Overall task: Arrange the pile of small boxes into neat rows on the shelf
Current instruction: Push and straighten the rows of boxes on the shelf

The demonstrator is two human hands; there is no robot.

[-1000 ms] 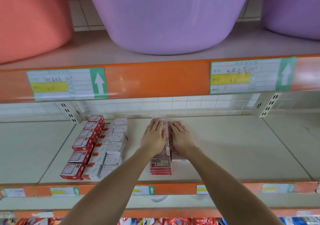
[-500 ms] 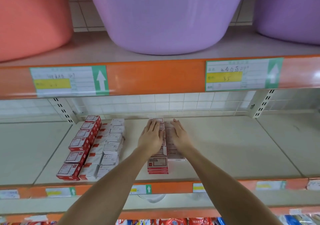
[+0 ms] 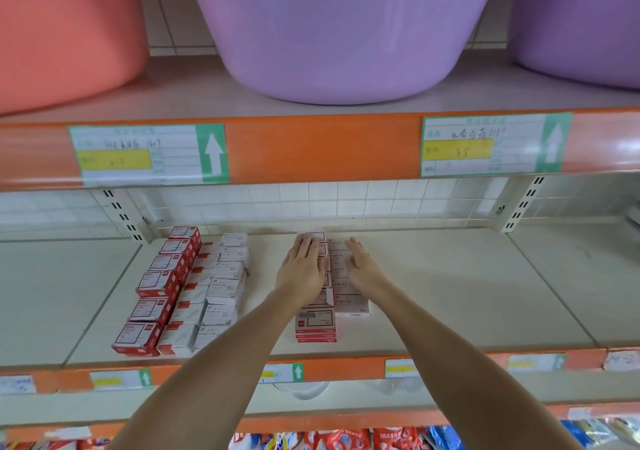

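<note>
Squaring: two box rows (image 3: 334, 276) at shelf (image 3: 450, 294) centre, left of 12 o'clock
Change: right hand (image 3: 362, 266) eased off rightward; left hand (image 3: 303, 269) flat atop; neither grasping
Meaning: rows nearly aligned

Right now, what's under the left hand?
The left hand lies flat on a row of red-and-white boxes. Only the front stack and rear end show; boxes beneath the palm are covered.

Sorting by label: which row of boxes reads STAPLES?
The pale row beside the right hand; the other rows show red-trimmed or paper-clip labels.
</note>
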